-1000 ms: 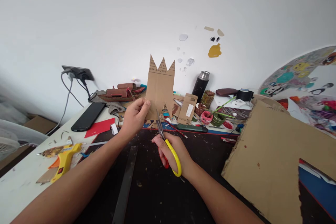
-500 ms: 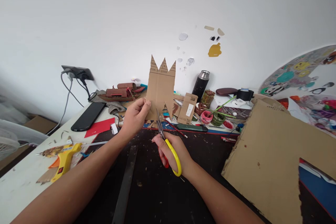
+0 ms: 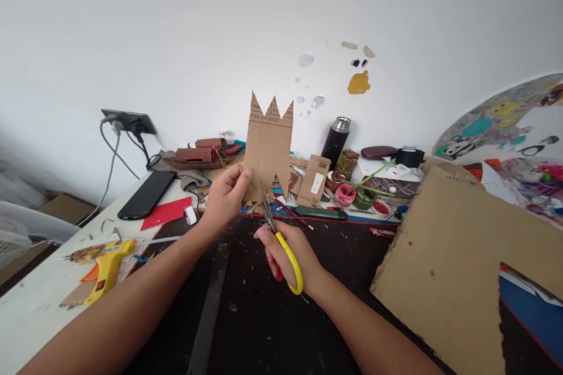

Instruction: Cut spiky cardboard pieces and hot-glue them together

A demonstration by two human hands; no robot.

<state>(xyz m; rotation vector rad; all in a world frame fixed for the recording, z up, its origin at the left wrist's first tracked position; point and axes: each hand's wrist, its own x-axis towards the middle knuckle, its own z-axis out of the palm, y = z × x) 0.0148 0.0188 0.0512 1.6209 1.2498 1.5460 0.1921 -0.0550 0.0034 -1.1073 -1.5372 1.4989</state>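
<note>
My left hand point(image 3: 226, 193) pinches the lower left edge of an upright piece of cardboard point(image 3: 268, 143). The piece has three pointed teeth along its top, printed lines beneath them, and a notch cut into its bottom edge at the right. My right hand point(image 3: 292, 255) is closed round a pair of scissors point(image 3: 289, 261) with one yellow and one red handle. Their blades point up and lie at the bottom part of the cardboard, between my left hand and the notch.
A metal ruler point(image 3: 210, 304) lies on the dark mat. On the left are a yellow glue gun point(image 3: 104, 269) and a black phone point(image 3: 146, 194). Paint jars point(image 3: 346, 194), a thermos point(image 3: 336, 143) and a model boat point(image 3: 200, 155) stand behind. Large cardboard point(image 3: 444, 263) fills the right.
Hardly anything differs. The whole view has shifted very slightly, while both hands, the cardboard and the scissors keep nearly the same positions.
</note>
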